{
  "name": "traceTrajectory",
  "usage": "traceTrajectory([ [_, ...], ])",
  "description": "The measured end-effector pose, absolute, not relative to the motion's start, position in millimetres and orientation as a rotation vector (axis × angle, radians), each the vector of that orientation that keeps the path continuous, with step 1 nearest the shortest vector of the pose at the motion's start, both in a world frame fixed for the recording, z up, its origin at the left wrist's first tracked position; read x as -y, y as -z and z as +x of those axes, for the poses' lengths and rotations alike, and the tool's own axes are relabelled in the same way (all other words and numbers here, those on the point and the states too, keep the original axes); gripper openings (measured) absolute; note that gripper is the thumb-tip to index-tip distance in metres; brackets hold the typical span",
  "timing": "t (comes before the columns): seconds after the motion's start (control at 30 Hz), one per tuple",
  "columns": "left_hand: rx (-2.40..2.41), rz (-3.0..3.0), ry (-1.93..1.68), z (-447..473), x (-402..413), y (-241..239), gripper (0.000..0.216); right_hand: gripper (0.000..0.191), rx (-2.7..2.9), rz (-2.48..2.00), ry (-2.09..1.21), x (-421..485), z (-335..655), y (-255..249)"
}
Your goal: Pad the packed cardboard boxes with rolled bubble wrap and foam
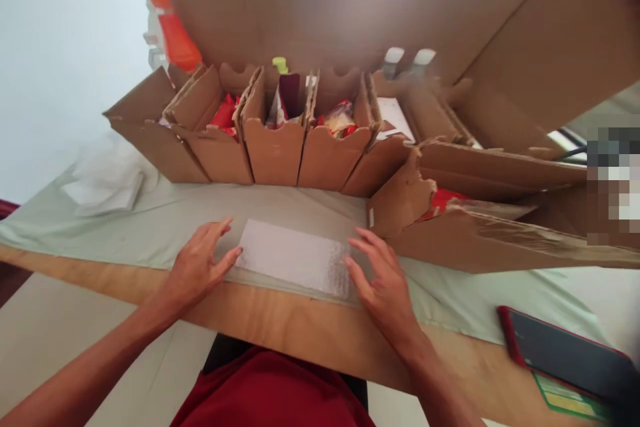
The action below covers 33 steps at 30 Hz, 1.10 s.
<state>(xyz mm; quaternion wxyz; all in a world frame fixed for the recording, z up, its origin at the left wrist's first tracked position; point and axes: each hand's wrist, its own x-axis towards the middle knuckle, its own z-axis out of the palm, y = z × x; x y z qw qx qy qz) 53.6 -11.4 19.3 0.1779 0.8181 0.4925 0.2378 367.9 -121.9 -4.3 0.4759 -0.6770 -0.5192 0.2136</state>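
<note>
White rectangular sheet (293, 257) lies lengthwise between left hand (203, 260) and right hand (383, 283), equally near, fingers parted on both.

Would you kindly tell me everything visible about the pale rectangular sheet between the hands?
The pale sheet is a flat, whitish rectangle, perhaps paper or plastic, speckled grey toward its right end. It lies slightly askew on the green cloth, near the wooden table edge. The left hand and right hand flank its short ends; contact is uncertain.
</note>
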Motion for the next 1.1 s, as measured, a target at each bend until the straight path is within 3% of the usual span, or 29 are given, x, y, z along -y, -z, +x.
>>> traceTrajectory([
  [0.13, -1.051, 2.538, -0.712, 67.5, 30.1, -27.2, 0.029, 0.025, 1.69, -1.623, -0.181, 131.4, 340.0, -5.3],
  [0.33, -0.809, 2.58, -0.616, 109.5, 32.6, -8.3, 0.038, 0.04, 2.125, -1.613, -0.323, 87.5, 284.4, -11.2],
  [0.47, -0.8, 2.591, -0.574, 98.3, 21.7, 16.1, 0.031, 0.037, 2.246, -1.655, -0.245, 100.9, 311.7, 9.3],
  [0.63, -0.761, 2.55, -0.654, 85.1, 19.8, 26.3, 0.027, 0.037, 2.105, -1.883, 0.136, 174.8, 378.8, 25.6],
  [0.8, -0.825, 2.482, -0.67, 93.9, 24.6, 8.0, 0.024, 0.031, 1.99, -1.812, 0.328, 204.5, 412.6, 29.7],
  [0.97, -1.215, 2.599, -0.704, 89.7, 9.6, -3.3, 0.032, 0.038, 2.093, -1.569, 0.378, 145.6, 397.8, 36.2],
  [1.1, -1.522, 2.597, -0.547, 78.3, 2.5, 6.7, 0.043, 0.038, 2.126, -1.64, 0.496, 99.9, 369.5, 32.9],
])
